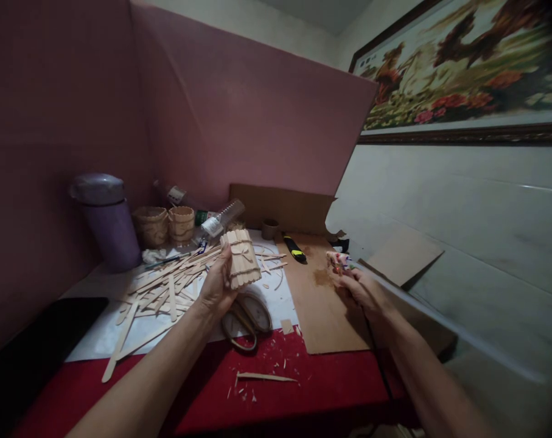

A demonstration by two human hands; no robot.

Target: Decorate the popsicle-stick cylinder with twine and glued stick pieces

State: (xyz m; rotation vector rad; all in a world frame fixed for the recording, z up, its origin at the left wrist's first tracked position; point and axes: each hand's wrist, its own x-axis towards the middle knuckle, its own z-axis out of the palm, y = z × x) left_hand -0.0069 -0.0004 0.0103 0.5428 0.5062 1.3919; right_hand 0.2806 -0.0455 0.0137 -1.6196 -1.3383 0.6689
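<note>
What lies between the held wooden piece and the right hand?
Head view: loose sticks, a black-yellow cutter and cardboard lie between the piece and right hand.

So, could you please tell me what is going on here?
The person's left hand holds up a small wooden-stick piece, while the right hand grips a patterned tool, perhaps a glue gun, over the cardboard. Loose sticks lie on white paper near scissors, and two round containers stand farther back.

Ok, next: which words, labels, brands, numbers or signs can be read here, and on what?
None can be read.
White label on the front clear bottle: too blurred.
White label on the bottle behind: too small.
Dark marks in the framed picture's upper left: too small.
</note>
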